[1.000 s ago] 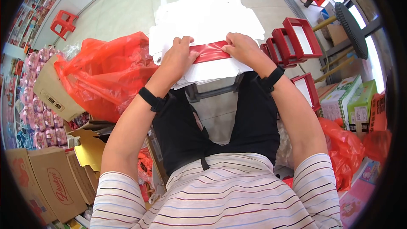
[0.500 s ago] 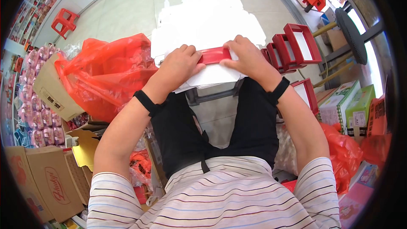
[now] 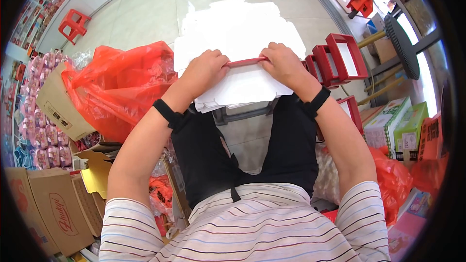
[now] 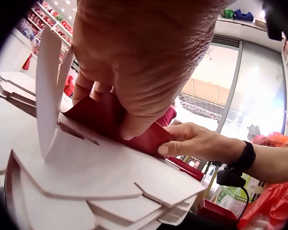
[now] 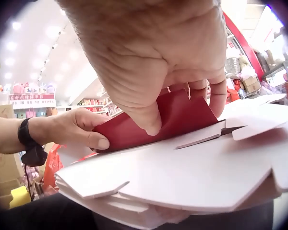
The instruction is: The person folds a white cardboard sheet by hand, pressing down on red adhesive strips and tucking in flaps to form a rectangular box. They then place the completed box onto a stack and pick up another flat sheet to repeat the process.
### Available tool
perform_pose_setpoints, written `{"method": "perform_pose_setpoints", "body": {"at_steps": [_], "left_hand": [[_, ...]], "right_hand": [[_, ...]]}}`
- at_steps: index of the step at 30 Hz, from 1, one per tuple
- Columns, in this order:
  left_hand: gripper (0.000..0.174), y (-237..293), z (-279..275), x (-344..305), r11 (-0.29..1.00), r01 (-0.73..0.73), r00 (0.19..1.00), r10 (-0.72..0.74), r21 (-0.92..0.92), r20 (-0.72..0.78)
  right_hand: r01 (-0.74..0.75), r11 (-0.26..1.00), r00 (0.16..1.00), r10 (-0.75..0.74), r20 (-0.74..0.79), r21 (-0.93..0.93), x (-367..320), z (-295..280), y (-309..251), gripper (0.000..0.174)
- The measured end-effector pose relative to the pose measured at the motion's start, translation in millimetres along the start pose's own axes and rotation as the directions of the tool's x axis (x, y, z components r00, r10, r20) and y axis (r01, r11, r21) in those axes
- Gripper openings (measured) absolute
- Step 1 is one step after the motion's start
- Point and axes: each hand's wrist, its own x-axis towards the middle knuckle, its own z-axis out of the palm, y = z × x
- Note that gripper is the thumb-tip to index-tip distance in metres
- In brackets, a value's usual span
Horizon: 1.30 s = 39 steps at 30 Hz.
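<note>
A stack of white die-cut cardboard sheets [image 3: 247,85] lies in front of the knees. Across the top sheet a red cardboard panel [image 5: 175,120] stands tilted up; from the head view it shows as a thin red line. My left hand [image 3: 206,70] pinches its left end, thumb on the near side and fingers behind. The right hand [image 3: 284,65] pinches the other end in the same way. In the left wrist view a white flap [image 4: 48,91] rises beside the panel's end.
Finished-looking red trays with white insides [image 3: 345,56] stand at the right. A large red plastic bag [image 3: 128,85] bulges at the left, near brown cartons [image 3: 60,208]. Grey stool legs [image 3: 242,112] show under the sheets. A red stool [image 3: 74,25] stands farther off.
The red panel has gone from lying broad and flat to standing nearly edge-on in the head view. Both hands have shifted their hold along its ends and turned with it.
</note>
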Motion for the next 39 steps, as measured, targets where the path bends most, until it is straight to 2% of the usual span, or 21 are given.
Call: {"method": "perform_pose_setpoints", "body": {"at_steps": [2,5,8,11,14,15,17,18,20,22,23,26,28,32,36,39], "left_hand": [[0.025,-7,-5,9,0.996,0.076,0.993,-0.072,-0.041,0.099],[0.030,-1,-19,21,0.914,0.366,0.917,-0.322,-0.177,0.235],[0.039,-1,-21,28,0.895,0.422,0.885,-0.371,-0.147,0.282],[0.045,-14,-7,24,0.942,0.301,0.952,-0.290,-0.148,0.092],[0.050,-2,-14,27,0.913,0.399,0.914,-0.390,-0.080,0.112],[0.050,2,-14,28,0.920,0.393,0.916,-0.391,-0.004,0.090],[0.050,9,-14,27,0.913,0.380,0.920,-0.390,0.149,0.046],[0.048,12,-14,25,0.915,0.360,0.928,-0.371,0.179,0.026],[0.044,19,-13,21,0.917,0.320,0.945,-0.326,0.240,-0.013],[0.041,12,14,14,0.965,0.135,0.985,-0.106,0.226,-0.136],[0.040,10,26,10,0.973,0.039,0.981,0.006,0.228,-0.195],[0.040,23,38,-6,0.994,-0.057,0.971,0.076,0.089,-0.228],[0.042,38,25,-25,0.997,-0.005,0.986,0.018,0.078,-0.166],[0.043,35,12,-43,0.992,0.038,0.991,-0.022,0.124,-0.133],[0.044,38,19,-38,0.992,0.031,0.994,-0.018,0.122,-0.105],[0.045,49,33,-16,0.997,-0.021,0.995,0.028,0.069,-0.098]], "right_hand": [[-0.094,0.991,0.994,0.088,0.060,0.092,7,-4,3,0.018],[-0.235,0.965,0.957,0.209,0.201,0.113,20,-5,12,0.024],[-0.313,0.940,0.932,0.274,0.238,0.140,25,-9,10,0.035],[-0.361,0.926,0.920,0.335,0.205,0.110,23,-13,5,0.041],[-0.276,0.961,0.960,0.277,0.035,-0.030,17,-5,5,0.038],[-0.243,0.963,0.970,0.243,-0.016,-0.120,14,-6,2,0.035],[-0.182,0.937,0.982,0.157,-0.106,-0.300,8,-5,-8,0.030],[-0.071,0.963,0.989,0.034,-0.144,-0.259,4,2,-10,0.030],[0.157,0.969,0.951,-0.201,-0.235,-0.193,-5,27,-10,0.030],[0.229,0.953,0.922,-0.277,-0.272,-0.196,-21,50,-37,0.038],[0.202,0.967,0.953,-0.231,-0.197,-0.156,-28,52,-46,0.047],[0.172,0.979,0.960,-0.192,-0.203,-0.112,-34,48,-51,0.048],[0.142,0.979,0.969,-0.168,-0.180,-0.145,-38,45,-48,0.048],[0.046,0.970,0.982,-0.088,-0.168,-0.237,-48,36,-29,0.046],[0.034,0.971,0.983,-0.075,-0.165,-0.236,-49,32,-30,0.045],[0.114,0.983,0.977,-0.138,-0.165,-0.143,-40,42,-39,0.044]]}}
